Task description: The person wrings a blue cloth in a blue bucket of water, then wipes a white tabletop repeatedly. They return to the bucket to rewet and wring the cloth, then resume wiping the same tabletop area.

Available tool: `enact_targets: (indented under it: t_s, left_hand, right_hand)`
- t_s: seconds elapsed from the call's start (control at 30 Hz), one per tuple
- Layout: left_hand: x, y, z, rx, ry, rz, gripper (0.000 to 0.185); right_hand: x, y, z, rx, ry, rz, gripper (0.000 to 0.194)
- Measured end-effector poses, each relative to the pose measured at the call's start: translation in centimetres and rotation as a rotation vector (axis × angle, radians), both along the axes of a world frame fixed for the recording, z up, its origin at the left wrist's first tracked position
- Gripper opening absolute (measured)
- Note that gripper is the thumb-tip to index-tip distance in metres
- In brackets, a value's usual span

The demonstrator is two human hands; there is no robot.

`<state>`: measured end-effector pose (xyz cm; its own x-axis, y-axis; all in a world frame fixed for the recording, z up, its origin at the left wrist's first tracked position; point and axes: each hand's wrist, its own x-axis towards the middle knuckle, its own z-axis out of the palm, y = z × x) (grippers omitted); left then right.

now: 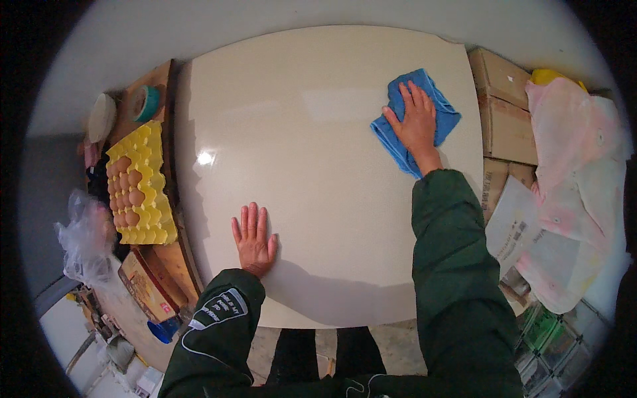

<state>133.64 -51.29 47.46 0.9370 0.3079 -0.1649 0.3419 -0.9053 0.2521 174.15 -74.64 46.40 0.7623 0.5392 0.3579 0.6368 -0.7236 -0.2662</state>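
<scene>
My left hand (254, 241) lies palm down on the cream tabletop (298, 164), near its front left part. Its fingers are spread and it holds nothing. Toward the far right corner, my right hand (417, 122) holds a blue cloth (448, 117) down against the table. The cloth is loosely folded and sticks out on all sides of the palm; the part beneath the hand is hidden. Both forearms are in dark green sleeves. A bright light reflection shows on the glossy surface at the left.
Left of the table, a yellow egg tray (152, 189) holds several brown eggs, beside teal tape (147, 103), a clear plastic bag (82, 239) and an open box (147, 286). Cardboard boxes (510, 129) and a pinkish plastic sheet (572, 169) stand along the right edge. A wall borders the back.
</scene>
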Motion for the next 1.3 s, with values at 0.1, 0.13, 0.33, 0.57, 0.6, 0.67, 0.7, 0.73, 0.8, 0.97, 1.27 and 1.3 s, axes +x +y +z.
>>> enact_targets:
  t_s: [0.1,0.13,0.33,0.57,0.6,0.67,0.7,0.73,0.8,0.97,1.27,1.3]
  left_hand:
    - [0.1,0.0,0.0,0.009,0.007,-0.003,0.073]
    - [0.2,0.1,0.0,0.019,0.006,-0.012,0.073]
    - [-0.2,0.2,-0.5,0.011,0.004,-0.004,0.075]
    - [0.0,0.1,-0.2,-0.005,0.023,0.009,0.075]
    - [0.0,0.1,-0.1,-0.002,0.032,0.007,0.075]
    - [0.0,0.1,-0.1,-0.016,0.025,0.005,0.075]
    - [0.0,0.1,-0.2,-0.019,0.029,0.012,0.075]
    - [-0.1,0.1,-0.2,-0.023,0.020,0.009,0.075]
    - [-0.2,0.1,-0.4,-0.012,0.009,0.005,0.075]
    - [-0.2,0.3,-0.3,0.015,0.015,-0.010,0.074]
    - [-0.1,0.1,-0.3,-0.041,-0.014,0.010,0.075]
    - [-0.1,0.1,-0.3,-0.048,-0.010,0.015,0.075]
  right_hand:
    - [-3.5,-2.6,0.2,-0.019,0.038,0.026,0.058]
    - [-5.7,-4.1,0.5,-0.025,0.063,0.024,0.058]
    - [-4.1,-2.6,1.4,-0.067,0.042,0.066,0.055]
    - [-1.2,-1.7,2.4,-0.058,0.117,0.073,0.052]
    - [-2.5,-3.3,2.8,-0.061,0.090,0.090,0.052]
    - [-3.9,-5.3,3.2,-0.158,0.156,0.056,0.052]
    - [-3.8,-5.4,3.1,-0.107,0.083,0.116,0.051]
    - [-3.4,-5.2,2.9,-0.106,0.065,0.127,0.051]
    - [-1.2,-3.6,2.3,-0.108,0.044,0.140,0.051]
    - [0.7,-3.2,1.8,-0.111,0.102,0.175,0.049]
    - [-2.9,-4.1,0.6,-0.153,0.033,0.086,0.062]
    - [-2.2,-1.5,0.1,-0.132,0.013,0.082,0.063]
